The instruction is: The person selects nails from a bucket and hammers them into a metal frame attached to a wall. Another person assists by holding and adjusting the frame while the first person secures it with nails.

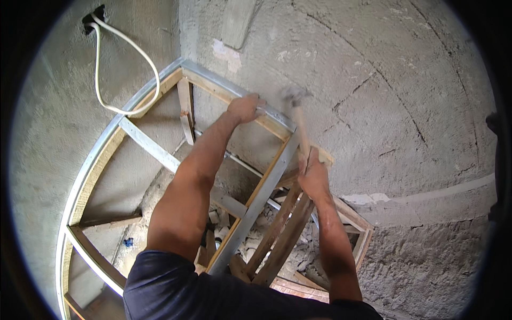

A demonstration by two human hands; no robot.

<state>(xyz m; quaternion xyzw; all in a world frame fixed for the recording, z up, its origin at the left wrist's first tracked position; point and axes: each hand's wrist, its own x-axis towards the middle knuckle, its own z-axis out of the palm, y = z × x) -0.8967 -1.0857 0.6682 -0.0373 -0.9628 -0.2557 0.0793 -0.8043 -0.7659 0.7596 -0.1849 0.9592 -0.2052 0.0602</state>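
My right hand (pixel 315 178) is wrapped around the wooden handle of a hammer (pixel 301 125). The hammer's head is smeared by motion, raised beside the wall near the frame's right corner. My left hand (pixel 246 109) closes over the far rail of a frame made of wood strips and grey metal channel (pixel 210 81). Its fingertips are partly hidden, so whether it also pinches something small cannot be made out. A metal crossbar (pixel 265 186) runs from that right corner down toward my body, edged with a wood strip.
Rough grey plaster walls (pixel 384 90) meet at the frame's far corner. A white cable (pixel 98 64) loops from a wall box over the frame's left side. Wooden boards (pixel 282 242) slant below my right arm, above rubble (pixel 256 232). A grey board (pixel 238 24) rests against the wall.
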